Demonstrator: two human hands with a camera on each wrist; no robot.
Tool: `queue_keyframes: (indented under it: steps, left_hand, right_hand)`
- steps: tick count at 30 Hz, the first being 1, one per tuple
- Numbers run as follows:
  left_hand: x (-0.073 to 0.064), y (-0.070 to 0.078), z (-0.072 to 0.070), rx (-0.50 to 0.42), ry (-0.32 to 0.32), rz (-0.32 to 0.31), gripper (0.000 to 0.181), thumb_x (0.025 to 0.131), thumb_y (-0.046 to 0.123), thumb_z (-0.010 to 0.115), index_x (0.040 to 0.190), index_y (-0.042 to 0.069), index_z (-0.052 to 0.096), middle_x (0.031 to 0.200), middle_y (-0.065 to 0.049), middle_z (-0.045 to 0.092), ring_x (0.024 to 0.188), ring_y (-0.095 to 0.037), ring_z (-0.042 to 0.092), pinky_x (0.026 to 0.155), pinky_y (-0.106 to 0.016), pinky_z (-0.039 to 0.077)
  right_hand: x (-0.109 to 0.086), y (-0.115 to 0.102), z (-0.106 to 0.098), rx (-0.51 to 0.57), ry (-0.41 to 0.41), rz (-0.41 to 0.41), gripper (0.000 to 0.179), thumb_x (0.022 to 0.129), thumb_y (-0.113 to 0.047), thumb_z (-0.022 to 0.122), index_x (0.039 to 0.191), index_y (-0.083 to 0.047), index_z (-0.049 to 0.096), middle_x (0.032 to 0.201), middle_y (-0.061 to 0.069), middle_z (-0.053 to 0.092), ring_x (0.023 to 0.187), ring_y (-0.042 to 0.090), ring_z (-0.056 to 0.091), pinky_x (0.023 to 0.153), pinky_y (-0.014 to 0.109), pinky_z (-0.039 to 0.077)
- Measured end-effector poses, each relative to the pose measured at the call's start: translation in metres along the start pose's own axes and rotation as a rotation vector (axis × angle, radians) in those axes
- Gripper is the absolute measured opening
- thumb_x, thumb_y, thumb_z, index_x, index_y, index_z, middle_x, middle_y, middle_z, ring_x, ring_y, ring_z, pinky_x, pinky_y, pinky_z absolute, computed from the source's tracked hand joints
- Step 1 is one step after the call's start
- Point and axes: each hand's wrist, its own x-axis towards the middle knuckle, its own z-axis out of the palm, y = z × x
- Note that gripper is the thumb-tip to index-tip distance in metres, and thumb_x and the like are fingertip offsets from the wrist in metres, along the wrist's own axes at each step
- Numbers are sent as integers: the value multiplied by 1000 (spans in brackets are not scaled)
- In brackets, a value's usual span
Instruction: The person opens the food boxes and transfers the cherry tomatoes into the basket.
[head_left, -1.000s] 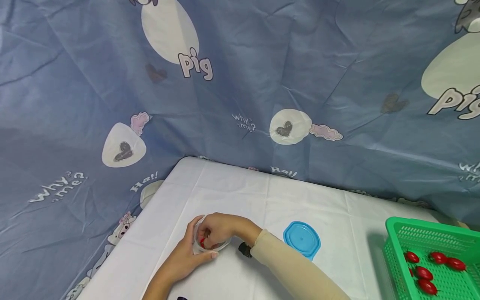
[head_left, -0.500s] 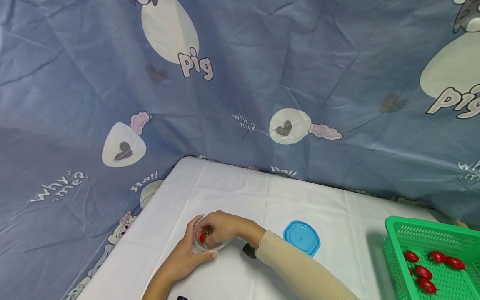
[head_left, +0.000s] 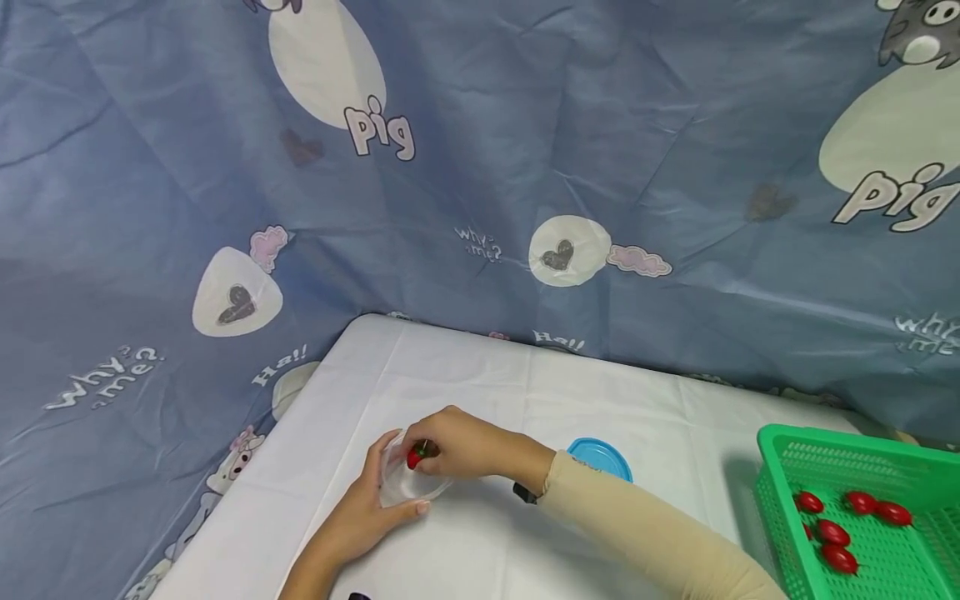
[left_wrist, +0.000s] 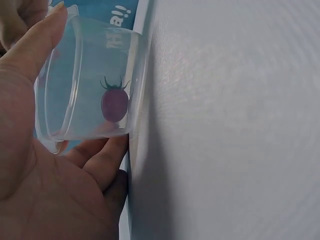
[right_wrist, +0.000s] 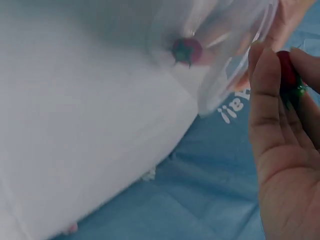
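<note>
My left hand (head_left: 358, 507) grips a clear plastic tub (head_left: 396, 483) on the white table, thumb on the near side and fingers around the far side. At the tub's mouth my right hand (head_left: 459, 442) pinches a red cherry tomato (head_left: 415, 457) by thumb and fingertips, its green stem end showing in the right wrist view. Through the tub's wall in the left wrist view, a second cherry tomato (left_wrist: 115, 105) with green sepals lies at the bottom. The right hand partly covers the tub's opening in the head view.
A blue lid (head_left: 602, 456) lies on the table (head_left: 660, 500), partly behind the right sleeve. At the right edge stands a green plastic basket (head_left: 840, 440) with several red cherry tomatoes (head_left: 832, 532) in it. A printed blue curtain (head_left: 420, 258) hangs behind the table.
My right hand has risen from deep inside the tub to its mouth, bringing the cherry tomato up. The left hand keeps its grip on the tub. The head view has turned slightly right.
</note>
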Motion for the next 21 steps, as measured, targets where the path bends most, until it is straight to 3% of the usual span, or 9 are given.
queue_keyframes:
  steps: [5, 12, 21]
  left_hand:
    - [1, 0, 0, 8, 3, 4, 112, 83, 42, 89, 164, 24, 15, 160, -10, 45, 148, -38, 39, 116, -69, 24]
    - [3, 1, 0, 37, 20, -38, 111, 80, 45, 91, 163, 31, 18, 159, -15, 45, 147, -41, 39, 117, -67, 25]
    - [2, -2, 3, -5, 15, 40, 110, 81, 39, 91, 162, 26, 18, 157, -4, 48, 149, -36, 38, 117, -67, 23]
  right_hand:
    - [-21, -7, -29, -1, 22, -2, 18, 97, -7, 75, 115, -6, 76, 101, -5, 76, 82, -6, 63, 74, 12, 52]
    - [-62, -9, -74, 5, 68, 38, 18, 95, -9, 78, 113, -9, 75, 100, -5, 76, 85, -2, 67, 78, 19, 57]
    - [-122, -7, -112, 16, 173, 88, 19, 96, -12, 78, 114, -9, 75, 101, -11, 74, 89, 1, 70, 80, 23, 58]
